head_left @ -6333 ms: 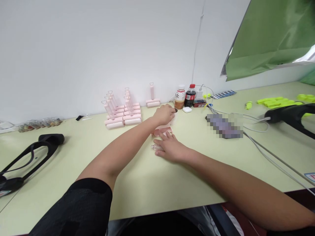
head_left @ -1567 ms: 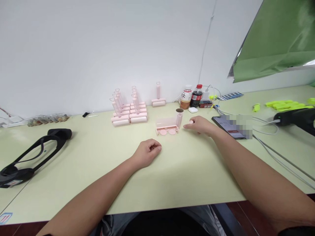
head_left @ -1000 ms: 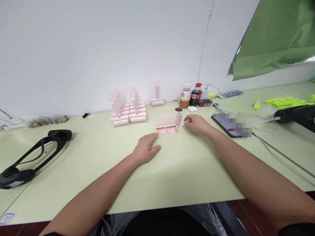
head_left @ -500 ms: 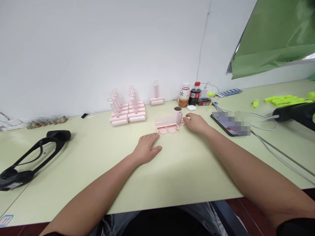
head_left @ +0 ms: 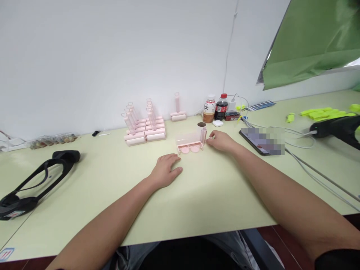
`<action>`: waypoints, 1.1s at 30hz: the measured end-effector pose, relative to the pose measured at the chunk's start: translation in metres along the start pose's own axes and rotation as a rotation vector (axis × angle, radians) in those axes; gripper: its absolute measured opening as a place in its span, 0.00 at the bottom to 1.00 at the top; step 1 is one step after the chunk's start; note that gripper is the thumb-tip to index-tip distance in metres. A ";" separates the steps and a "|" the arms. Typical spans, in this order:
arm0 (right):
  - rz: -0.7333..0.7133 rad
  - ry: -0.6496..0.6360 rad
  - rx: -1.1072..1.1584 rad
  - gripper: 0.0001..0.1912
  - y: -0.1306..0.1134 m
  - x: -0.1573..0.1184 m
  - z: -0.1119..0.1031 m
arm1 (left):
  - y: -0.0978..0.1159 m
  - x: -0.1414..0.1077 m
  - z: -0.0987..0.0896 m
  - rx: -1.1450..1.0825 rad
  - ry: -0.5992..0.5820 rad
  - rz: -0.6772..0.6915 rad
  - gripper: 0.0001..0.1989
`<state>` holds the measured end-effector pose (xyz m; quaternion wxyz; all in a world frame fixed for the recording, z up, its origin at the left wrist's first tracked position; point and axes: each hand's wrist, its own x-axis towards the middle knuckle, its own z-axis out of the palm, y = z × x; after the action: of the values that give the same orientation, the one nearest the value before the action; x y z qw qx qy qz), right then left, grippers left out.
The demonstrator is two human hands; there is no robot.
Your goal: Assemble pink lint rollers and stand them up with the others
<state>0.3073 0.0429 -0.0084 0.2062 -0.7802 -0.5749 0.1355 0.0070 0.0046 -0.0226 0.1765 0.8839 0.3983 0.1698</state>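
Observation:
My left hand lies flat on the table, fingers and thumb spread. It holds nothing, and its fingertips rest just left of the pink roller frame. Two round pink discs lie along the near edge of that frame. Beside its right end stands a pink tubular handle. My right hand rests just right of the handle, its thumb and forefinger closed around a small pink piece that they mostly hide. Several assembled pink lint rollers with upright handles stand at the back left. One more lint roller stands apart by the wall.
An orange drink bottle, a cola bottle and a white case stand at the back. A phone and cables lie right, with yellow-green pieces farther off. A black head strap lies left.
My right fingertips have closed over the small pink piece beside the handle, which showed more before. My left hand has drawn slightly away from the frame.

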 end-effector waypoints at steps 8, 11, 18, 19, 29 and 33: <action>-0.036 0.141 0.082 0.02 -0.002 -0.001 0.001 | 0.002 -0.003 -0.012 -0.181 0.066 -0.033 0.16; -0.086 0.188 0.114 0.05 -0.002 -0.001 0.002 | 0.006 -0.005 -0.024 -0.233 0.122 -0.072 0.14; -0.164 0.157 0.143 0.14 -0.005 -0.007 0.000 | 0.021 0.028 -0.066 -0.078 0.210 0.016 0.13; -0.158 0.145 0.149 0.15 -0.006 -0.008 -0.001 | 0.023 0.041 -0.073 -0.027 0.218 0.032 0.14; -0.074 0.266 0.316 0.10 -0.008 -0.010 0.007 | 0.002 0.234 -0.135 0.545 0.208 0.042 0.25; -0.101 0.341 0.375 0.09 -0.010 -0.010 0.012 | -0.014 0.281 -0.132 0.472 0.174 -0.041 0.28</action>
<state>0.2899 0.0379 -0.0145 0.4479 -0.7100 -0.5349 0.0959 0.1150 0.2513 0.1322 -0.0663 0.8745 0.4584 0.1438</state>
